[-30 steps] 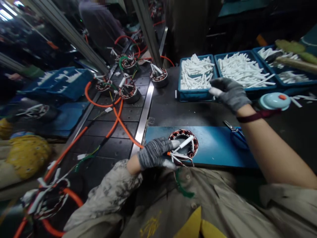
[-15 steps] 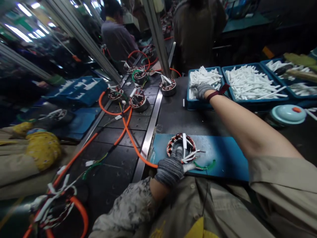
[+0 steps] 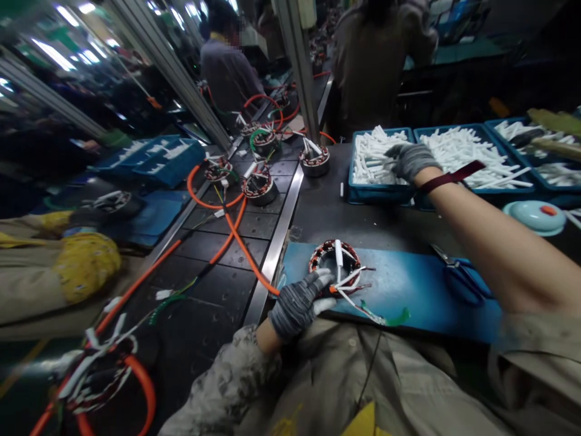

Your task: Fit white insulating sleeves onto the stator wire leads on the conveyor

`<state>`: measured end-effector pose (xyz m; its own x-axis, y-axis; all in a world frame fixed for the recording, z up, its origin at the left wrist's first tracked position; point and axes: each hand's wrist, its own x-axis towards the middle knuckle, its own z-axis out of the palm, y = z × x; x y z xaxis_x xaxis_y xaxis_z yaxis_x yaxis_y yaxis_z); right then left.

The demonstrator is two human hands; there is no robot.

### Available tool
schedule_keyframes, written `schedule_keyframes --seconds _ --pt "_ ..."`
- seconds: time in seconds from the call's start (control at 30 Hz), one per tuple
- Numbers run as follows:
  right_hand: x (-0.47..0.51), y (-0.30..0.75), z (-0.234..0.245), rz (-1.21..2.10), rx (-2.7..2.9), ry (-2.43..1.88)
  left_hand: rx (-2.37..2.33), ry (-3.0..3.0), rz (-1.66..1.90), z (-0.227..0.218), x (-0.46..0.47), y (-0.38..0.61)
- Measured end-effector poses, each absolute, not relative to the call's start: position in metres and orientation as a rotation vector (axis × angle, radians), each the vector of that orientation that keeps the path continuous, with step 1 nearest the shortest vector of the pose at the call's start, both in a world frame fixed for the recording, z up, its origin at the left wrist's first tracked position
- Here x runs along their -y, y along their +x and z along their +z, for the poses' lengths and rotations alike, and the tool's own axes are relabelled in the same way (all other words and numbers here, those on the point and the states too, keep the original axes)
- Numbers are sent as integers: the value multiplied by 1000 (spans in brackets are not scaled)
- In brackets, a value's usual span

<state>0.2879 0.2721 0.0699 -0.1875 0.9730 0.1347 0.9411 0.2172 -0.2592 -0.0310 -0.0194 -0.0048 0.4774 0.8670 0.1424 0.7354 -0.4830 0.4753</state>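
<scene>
A round motor stator (image 3: 334, 259) with copper windings and white-sleeved leads lies on a blue mat (image 3: 408, 290) in front of me. My left hand (image 3: 297, 303), in a grey glove, rests on its near edge with fingers curled on the wires. My right hand (image 3: 411, 160), also gloved, reaches far over a blue bin (image 3: 376, 192) of white sleeve tubes, fingers closed among the tubes. A thin green wire (image 3: 393, 318) trails off the stator to the right.
More blue bins of white tubes (image 3: 463, 158) stand at the back right. Blue scissors (image 3: 463, 275) lie on the mat, a pale blue lid (image 3: 535, 215) beyond. Several stators with orange cables (image 3: 227, 224) sit on the conveyor at left. Other people stand further back.
My right hand went from the bins' front edge into the left bin of tubes and now sits over its right side. My left hand shifted slightly on the stator. The view tilted up.
</scene>
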Motion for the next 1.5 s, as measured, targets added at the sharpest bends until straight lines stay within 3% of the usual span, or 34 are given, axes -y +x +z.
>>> schedule_keyframes --seconds 0.13,0.3,0.47,0.67,0.9,1.13,1.3,1.5 --pt "-209 287 72 60 2167 -1812 -1450 2458 502 -8 18 -22" --pt "-139 281 29 128 2303 -1834 -1513 2493 511 -5 18 -16" --pt "-112 292 5 53 2376 -1861 -1415 2555 625 -1 22 -16" --pt "-100 300 8 39 2417 -1870 -1301 2618 501 4 21 -15" --pt "-96 306 4 234 2269 -1519 -1331 2655 485 9 20 -12" --pt "-44 301 19 376 2267 -1105 -1224 2651 727 4 17 -13" --pt "-38 289 32 257 2340 -958 -1259 2668 774 -4 18 -13" --pt "-48 269 45 -158 2541 -698 -1192 2753 836 -6 16 -15"
